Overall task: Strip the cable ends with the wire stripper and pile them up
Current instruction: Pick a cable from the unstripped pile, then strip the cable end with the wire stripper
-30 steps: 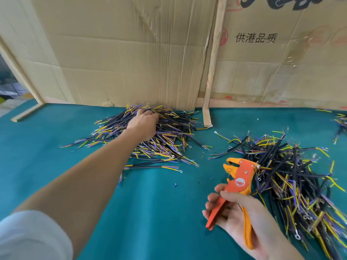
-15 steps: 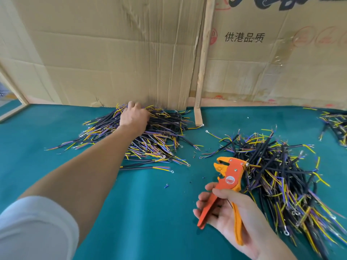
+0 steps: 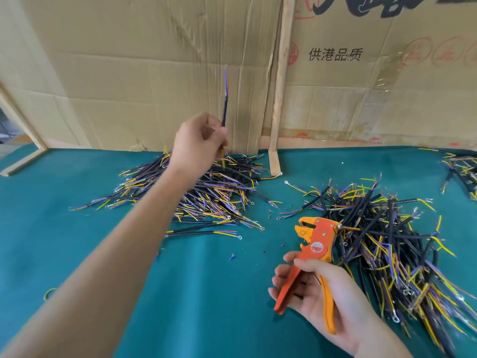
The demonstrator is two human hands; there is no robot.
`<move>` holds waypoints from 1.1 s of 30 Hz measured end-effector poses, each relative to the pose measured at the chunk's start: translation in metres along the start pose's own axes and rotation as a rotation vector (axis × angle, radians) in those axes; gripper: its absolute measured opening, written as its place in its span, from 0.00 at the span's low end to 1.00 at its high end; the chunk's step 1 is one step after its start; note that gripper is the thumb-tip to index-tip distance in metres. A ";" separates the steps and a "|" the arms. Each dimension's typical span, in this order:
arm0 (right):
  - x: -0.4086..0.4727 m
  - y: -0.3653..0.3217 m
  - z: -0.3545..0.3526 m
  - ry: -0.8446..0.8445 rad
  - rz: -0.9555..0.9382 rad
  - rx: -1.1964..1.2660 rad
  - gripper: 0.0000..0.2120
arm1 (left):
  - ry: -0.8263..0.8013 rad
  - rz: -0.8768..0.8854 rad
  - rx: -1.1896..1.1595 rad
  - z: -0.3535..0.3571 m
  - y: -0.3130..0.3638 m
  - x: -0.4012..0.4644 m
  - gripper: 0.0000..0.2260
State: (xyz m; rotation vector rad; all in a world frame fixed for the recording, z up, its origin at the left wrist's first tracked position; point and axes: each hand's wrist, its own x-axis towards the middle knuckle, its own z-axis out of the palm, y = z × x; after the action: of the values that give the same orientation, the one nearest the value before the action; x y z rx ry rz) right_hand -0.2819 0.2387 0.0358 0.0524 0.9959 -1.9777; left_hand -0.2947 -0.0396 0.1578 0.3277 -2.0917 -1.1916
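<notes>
A wall of flattened cardboard (image 3: 144,73), with a thin wooden strip (image 3: 280,86) leaning on it, stands behind a counter (image 3: 201,293) covered in teal cloth, seen from a head-worn camera. Two big heaps of short cables lie on it: a left pile (image 3: 206,195) against the cardboard and a larger right pile (image 3: 392,244) spreading toward the near right edge; a smaller cluster (image 3: 462,169) sits at the far right. Each cable is a black sheath with thin yellow, purple and blue wires fanning from its ends, some tipped with small ring terminals. The left hand (image 3: 196,143), arm stretched out, is raised above the left pile and pinches one cable (image 3: 225,99) between curled fingers, held nearly upright with its coloured wires pointing up. The right hand (image 3: 322,293), palm up near the front, holds an orange wire stripper (image 3: 313,251) loosely, fingers around the spread handles, its head aimed at the left pile. Tiny insulation scraps (image 3: 232,256) dot the cloth between the hands. The cable looks very light and fairly stiff along the sheath, while the thin end wires are likely floppy and easy to bend; gripping the black sheath close to the end being stripped would probably keep it steady in the tool
</notes>
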 end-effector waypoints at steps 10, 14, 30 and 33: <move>-0.006 -0.002 -0.003 -0.126 -0.062 -0.080 0.28 | 0.077 -0.438 -0.514 0.093 -0.030 -0.157 0.02; -0.005 -0.001 -0.003 -0.136 -0.090 -0.147 0.27 | 0.133 -0.378 -0.400 0.104 -0.037 -0.173 0.04; -0.002 -0.016 -0.020 -0.181 -0.258 -0.046 0.32 | -0.311 -0.362 -0.391 0.084 -0.041 -0.173 0.11; -0.002 -0.017 -0.023 -0.213 -0.257 -0.030 0.30 | -0.366 -0.369 -0.367 0.082 -0.041 -0.173 0.10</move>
State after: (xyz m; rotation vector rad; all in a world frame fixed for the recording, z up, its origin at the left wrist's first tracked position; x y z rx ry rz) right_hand -0.3006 0.2605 0.0316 -0.3112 0.9290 -2.1458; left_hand -0.2297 0.0829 0.0192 0.3520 -2.1074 -1.9462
